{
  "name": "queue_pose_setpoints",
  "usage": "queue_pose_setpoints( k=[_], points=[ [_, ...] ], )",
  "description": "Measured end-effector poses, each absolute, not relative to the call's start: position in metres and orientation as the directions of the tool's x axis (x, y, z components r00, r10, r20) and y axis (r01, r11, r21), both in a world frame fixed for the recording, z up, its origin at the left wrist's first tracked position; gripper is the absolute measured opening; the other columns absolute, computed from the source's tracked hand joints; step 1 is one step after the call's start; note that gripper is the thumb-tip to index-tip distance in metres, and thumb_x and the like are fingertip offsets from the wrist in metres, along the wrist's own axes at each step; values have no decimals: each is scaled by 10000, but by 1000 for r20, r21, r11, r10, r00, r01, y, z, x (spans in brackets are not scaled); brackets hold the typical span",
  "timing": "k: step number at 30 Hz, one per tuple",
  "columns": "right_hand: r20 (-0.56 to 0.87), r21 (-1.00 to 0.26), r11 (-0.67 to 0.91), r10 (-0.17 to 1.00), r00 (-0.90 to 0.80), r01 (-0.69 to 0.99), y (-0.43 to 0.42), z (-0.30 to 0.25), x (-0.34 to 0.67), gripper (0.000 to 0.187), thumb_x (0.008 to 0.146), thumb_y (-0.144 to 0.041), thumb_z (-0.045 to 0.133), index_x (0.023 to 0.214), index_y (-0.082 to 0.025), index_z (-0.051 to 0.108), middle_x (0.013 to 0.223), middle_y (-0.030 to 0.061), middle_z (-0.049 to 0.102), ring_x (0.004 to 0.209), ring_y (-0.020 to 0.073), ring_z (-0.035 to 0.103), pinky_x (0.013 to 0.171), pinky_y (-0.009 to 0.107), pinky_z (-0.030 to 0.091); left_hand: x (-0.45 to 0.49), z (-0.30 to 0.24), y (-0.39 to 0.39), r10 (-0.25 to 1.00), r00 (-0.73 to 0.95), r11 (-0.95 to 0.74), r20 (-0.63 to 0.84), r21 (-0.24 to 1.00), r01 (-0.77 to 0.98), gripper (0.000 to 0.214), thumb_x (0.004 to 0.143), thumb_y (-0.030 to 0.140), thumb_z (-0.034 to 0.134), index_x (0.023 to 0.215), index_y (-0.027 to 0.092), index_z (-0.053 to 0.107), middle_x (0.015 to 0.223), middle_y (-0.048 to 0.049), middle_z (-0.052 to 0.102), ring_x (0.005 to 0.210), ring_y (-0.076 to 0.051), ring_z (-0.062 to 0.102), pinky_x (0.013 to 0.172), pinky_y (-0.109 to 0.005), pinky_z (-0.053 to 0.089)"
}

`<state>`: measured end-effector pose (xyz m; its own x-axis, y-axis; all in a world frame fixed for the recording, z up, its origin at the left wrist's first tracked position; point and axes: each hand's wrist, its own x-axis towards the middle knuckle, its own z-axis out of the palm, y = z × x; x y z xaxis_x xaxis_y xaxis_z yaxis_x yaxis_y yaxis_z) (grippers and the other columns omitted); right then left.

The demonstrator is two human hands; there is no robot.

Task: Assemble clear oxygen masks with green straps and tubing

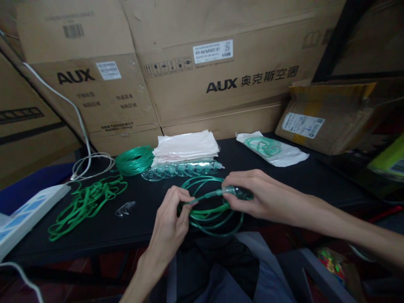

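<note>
Near the table's front edge my left hand (174, 212) pinches a green plastic tube (211, 194). My right hand (252, 194) grips a translucent green mask (242, 192) by its clear connector, which joins the tube; the fingers partly hide the mask. Loops of the same tube hang below and behind both hands, with a flat green strap (205, 212) among them. Just beyond lies a row of clear green masks (186, 169). To the left are a coil of green tubing (134, 161), a tangle of green elastic straps (90, 204) and several small metallic-looking strips (125, 208).
White pouches (186, 145) are stacked behind the masks. A filled white pouch (271, 148) lies at the right, near a taped carton (328, 115). Large cardboard boxes (176, 101) wall off the back. A white power strip (31, 214) with cables occupies the left edge.
</note>
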<state>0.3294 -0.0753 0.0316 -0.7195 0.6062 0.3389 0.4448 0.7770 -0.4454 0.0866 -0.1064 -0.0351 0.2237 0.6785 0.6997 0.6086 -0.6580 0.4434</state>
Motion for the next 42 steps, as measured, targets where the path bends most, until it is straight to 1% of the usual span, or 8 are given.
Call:
queue_pose_setpoints(
  k=[7, 15, 21, 26, 28, 31, 38, 42],
  points=[
    [331, -459, 767, 616, -715, 448, -74, 27, 336, 108, 959, -205, 583, 942, -166, 682, 868, 27, 676, 776, 148, 630, 718, 248, 436, 94, -36, -108, 676, 300, -631, 673, 320, 706, 372, 927, 244, 708, 1267, 239, 558, 1015, -20, 664, 924, -182, 625, 850, -319, 487],
    [322, -400, 832, 520, -791, 385, -66, 20, 314, 137, 992, -238, 554, 942, -166, 659, 883, 31, 672, 804, 156, 645, 741, 253, 472, 95, -36, -107, 612, 365, -676, 702, 224, 702, 91, 985, 129, 588, 1026, 210, 593, 928, -4, 683, 858, -161, 622, 831, -303, 466],
    [425, -148, 881, 466, -776, 448, -61, 18, 333, 150, 990, -228, 549, 1049, -171, 674, 1054, 100, 664, 924, 202, 641, 793, 308, 506, 86, -38, -107, 643, 316, -641, 698, 264, 720, 186, 1010, 84, 475, 984, 198, 620, 893, -19, 682, 837, -167, 614, 814, -301, 481],
    [515, -622, 652, 758, -400, 434, -64, 48, 369, 184, 1011, -366, 540, 982, -209, 630, 936, 52, 712, 833, 179, 661, 744, 296, 511, 87, -35, -107, 720, 324, -635, 614, 393, 665, 84, 978, 182, 623, 1051, 216, 647, 1016, -23, 710, 965, -171, 634, 902, -315, 483],
    [438, -847, 480, 873, -215, 226, -68, 62, 382, 226, 1020, -433, 510, 947, -240, 602, 908, 33, 734, 766, 176, 666, 645, 278, 511, 90, -33, -107, 726, 353, -648, 590, 416, 639, 95, 962, 206, 657, 1055, 223, 664, 1025, -20, 722, 985, -174, 641, 922, -320, 485],
    [325, -946, 324, 943, -73, -29, -76, 72, 397, 260, 998, -451, 539, 847, -256, 623, 767, 7, 718, 672, 159, 643, 621, 260, 514, 87, -30, -108, 739, 346, -642, 579, 449, 621, 131, 972, 230, 645, 1096, 241, 685, 1052, -17, 734, 1008, -172, 647, 917, -309, 499],
    [-102, -985, -143, 937, -335, -100, -97, 38, 403, 294, 858, -491, 715, 888, -222, 601, 707, 13, 683, 688, 207, 700, 684, 320, 566, 40, -22, -114, 793, 309, -562, 526, 433, 705, 190, 1019, 267, 550, 1127, 279, 706, 1146, -21, 724, 1120, -190, 635, 981, -327, 511],
    [-167, -982, -85, 813, -558, 170, -106, 19, 384, 385, 894, -451, 698, 1195, -236, 589, 733, -26, 647, 617, 160, 655, 607, 276, 520, 25, -21, -123, 795, 489, -597, 360, 316, 738, 384, 968, 373, 639, 1350, 336, 612, 1359, -33, 654, 1277, -229, 579, 1091, -401, 476]
  ],
)
